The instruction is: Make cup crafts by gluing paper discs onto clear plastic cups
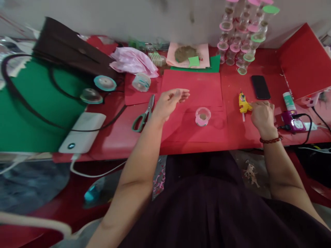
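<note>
My left hand (169, 103) is over the red paper sheets (193, 84), palm turned sideways, fingers stretched out and holding nothing. To its right, a small clear plastic cup with pink rims (203, 116) stands on the red sheet. Farther right, my right hand (263, 117) is closed at the handle end of a small yellow glue gun (243, 103), whose nozzle points away from me. The fingers partly hide the handle. Scissors with grey-green handles (144, 115) lie on the table just left of my left forearm.
Stacked clear cups with pink and green rims (243, 34) stand at the back right. A phone (260, 87), a glue stick (289, 101) and a purple plug adapter (293, 121) are on the right. A white power bank (82, 132) and dark bag (74, 51) are on the left.
</note>
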Motion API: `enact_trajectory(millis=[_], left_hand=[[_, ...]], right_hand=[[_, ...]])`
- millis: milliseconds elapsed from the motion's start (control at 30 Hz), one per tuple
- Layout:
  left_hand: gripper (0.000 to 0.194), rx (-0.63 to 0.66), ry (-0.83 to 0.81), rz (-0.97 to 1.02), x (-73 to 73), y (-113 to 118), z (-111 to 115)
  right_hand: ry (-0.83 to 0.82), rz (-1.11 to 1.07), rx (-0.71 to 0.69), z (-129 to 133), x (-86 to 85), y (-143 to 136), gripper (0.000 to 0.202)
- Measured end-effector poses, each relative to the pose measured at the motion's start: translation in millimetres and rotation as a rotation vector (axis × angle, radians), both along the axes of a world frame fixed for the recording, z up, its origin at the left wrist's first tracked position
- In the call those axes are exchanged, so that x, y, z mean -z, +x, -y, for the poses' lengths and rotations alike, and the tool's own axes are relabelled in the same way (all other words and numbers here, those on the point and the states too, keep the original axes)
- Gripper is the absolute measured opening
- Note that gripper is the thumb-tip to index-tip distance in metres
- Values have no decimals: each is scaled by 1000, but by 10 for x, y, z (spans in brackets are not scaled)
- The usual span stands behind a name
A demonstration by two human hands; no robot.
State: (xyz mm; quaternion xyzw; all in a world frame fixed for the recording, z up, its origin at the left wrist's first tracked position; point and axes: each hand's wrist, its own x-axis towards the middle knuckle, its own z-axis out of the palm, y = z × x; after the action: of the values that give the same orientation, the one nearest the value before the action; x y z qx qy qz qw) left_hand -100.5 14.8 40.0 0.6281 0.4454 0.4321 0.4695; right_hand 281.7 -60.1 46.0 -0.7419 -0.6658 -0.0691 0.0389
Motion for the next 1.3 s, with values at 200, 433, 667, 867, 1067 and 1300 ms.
enact_trajectory(millis=[200, 433, 667, 867, 1067, 1300], left_hand=[[84, 285, -65, -134, 158, 105, 286], [40, 158, -8, -296, 332, 441, 401], [41, -113, 66, -160, 95, 340, 13], [46, -224, 13, -64, 244, 336, -416], [44, -165, -39, -112, 443, 288, -440], [39, -90, -25, -279, 353, 219, -376]], right_hand=[[171, -452, -435, 4, -119, -575, 42], [238, -890, -546, -611, -155, -1230, 36], [394, -1117, -385, -995, 172, -1173, 27], [357, -1064, -307, -933, 311, -1114, 22], [296, -929, -325, -823, 189, -1217, 24], [268, -747, -222, -724, 73, -1228, 25]])
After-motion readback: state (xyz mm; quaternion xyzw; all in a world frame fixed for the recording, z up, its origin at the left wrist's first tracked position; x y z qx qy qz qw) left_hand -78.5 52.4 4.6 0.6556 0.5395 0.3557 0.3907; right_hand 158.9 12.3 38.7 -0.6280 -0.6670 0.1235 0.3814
